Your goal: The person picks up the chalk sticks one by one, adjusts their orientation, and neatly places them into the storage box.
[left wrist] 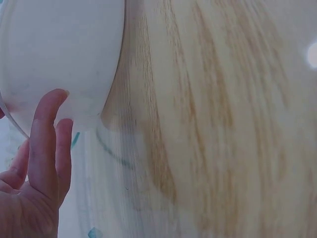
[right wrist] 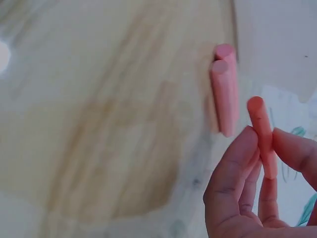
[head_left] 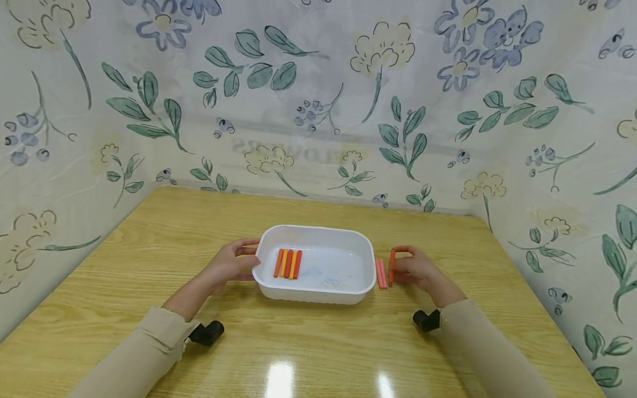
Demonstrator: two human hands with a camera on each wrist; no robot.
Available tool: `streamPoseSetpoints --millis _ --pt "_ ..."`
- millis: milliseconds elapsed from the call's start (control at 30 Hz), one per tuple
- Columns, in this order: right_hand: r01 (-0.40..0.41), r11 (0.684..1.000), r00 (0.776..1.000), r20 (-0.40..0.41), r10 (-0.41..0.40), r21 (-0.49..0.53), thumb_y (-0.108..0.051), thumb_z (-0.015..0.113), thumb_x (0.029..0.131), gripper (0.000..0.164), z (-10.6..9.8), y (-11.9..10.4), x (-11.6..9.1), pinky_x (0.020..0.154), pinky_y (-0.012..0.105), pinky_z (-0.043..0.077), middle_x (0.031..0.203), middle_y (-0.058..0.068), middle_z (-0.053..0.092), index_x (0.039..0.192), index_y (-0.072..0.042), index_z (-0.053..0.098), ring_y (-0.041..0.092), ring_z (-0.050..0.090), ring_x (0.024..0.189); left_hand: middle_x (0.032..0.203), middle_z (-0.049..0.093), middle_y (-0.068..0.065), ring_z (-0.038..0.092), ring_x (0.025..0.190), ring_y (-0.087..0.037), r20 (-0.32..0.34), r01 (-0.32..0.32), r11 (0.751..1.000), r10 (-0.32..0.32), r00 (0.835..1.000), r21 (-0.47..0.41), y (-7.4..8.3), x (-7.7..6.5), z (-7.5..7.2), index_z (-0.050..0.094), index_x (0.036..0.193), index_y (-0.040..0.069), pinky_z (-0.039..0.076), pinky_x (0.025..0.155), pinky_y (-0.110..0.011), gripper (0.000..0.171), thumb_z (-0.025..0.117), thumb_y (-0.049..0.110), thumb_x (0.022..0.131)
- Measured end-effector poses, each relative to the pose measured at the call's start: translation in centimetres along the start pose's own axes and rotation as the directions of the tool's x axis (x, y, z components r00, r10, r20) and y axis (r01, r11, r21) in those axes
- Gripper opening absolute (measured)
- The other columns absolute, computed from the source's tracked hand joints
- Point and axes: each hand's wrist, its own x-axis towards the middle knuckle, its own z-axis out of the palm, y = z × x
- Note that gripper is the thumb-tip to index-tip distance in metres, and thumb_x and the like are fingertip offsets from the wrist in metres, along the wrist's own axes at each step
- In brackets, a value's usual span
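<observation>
Between its thumb and fingertips my right hand (head_left: 415,269) pinches an orange crayon-like stick (right wrist: 262,136), held upright to the right of the tray. Two pink sticks (right wrist: 225,94) lie side by side on the table, between that hand and the tray's right end. My left hand (head_left: 231,262) grips the left end of the white tray (head_left: 313,296), its fingers against the outer wall (left wrist: 64,59). Inside, toward the left, several red, orange and yellow sticks (head_left: 287,264) form a neat row. Bluish smudges mark the tray's floor.
The tray stands on a wood-patterned table (head_left: 209,215). Flower-printed cloth (head_left: 308,121) hangs behind and along both sides. A black wrist device (head_left: 208,333) sits under the left cuff, another (head_left: 426,320) under the right one. Light glares off the table's front.
</observation>
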Motion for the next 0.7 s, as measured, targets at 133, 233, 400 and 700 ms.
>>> streamPoseSetpoints --millis 133,233,400,700 --pt "-0.016 0.997 1.0 -0.022 0.017 0.072 0.001 0.055 0.089 0.057 -0.2 -0.6 0.0 0.068 0.027 0.055 0.097 0.013 0.059 0.139 0.002 0.028 0.013 0.061 0.07 0.135 0.035 -0.029 0.05 0.111 -0.039 0.0 0.0 1.0 0.0 1.0 -0.004 0.0 0.0 0.0 0.03 0.142 -0.001 0.055 0.075 -0.043 0.06 0.055 0.004 0.088" --pt "-0.03 0.994 0.999 -0.04 0.035 0.106 0.001 0.055 0.089 0.057 -0.1 -1.2 0.0 0.07 0.028 0.056 0.103 0.016 0.058 0.139 0.0 0.028 0.013 0.061 0.069 0.135 0.035 -0.029 0.05 0.111 -0.039 -0.001 0.001 1.0 -0.001 1.0 -0.002 0.0 -0.1 0.0 0.03 0.142 -0.001 0.055 0.075 -0.043 0.06 0.055 0.004 0.088" --pt "-0.049 0.987 0.996 -0.06 0.059 0.153 -0.002 0.054 0.09 0.057 0.3 -2.2 -0.2 0.071 0.027 0.055 0.105 0.015 0.054 0.14 -0.002 0.027 0.015 0.058 0.073 0.135 0.035 -0.029 0.049 0.112 -0.041 -0.003 0.001 1.0 -0.001 1.0 0.006 0.1 -0.2 0.1 0.03 0.142 -0.001 0.055 0.076 -0.044 0.06 0.055 0.004 0.088" --pt "-0.048 0.979 0.997 -0.054 0.06 0.2 -0.002 0.052 0.091 0.055 1.3 -3.6 -0.2 0.071 0.03 0.056 0.099 0.011 0.049 0.14 -0.005 0.026 0.017 0.057 0.075 0.137 0.034 -0.029 0.049 0.113 -0.041 0.005 -0.002 1.0 0.002 1.0 0.003 0.1 -0.1 0.2 0.029 0.142 -0.001 0.055 0.075 -0.042 0.06 0.055 0.005 0.088"
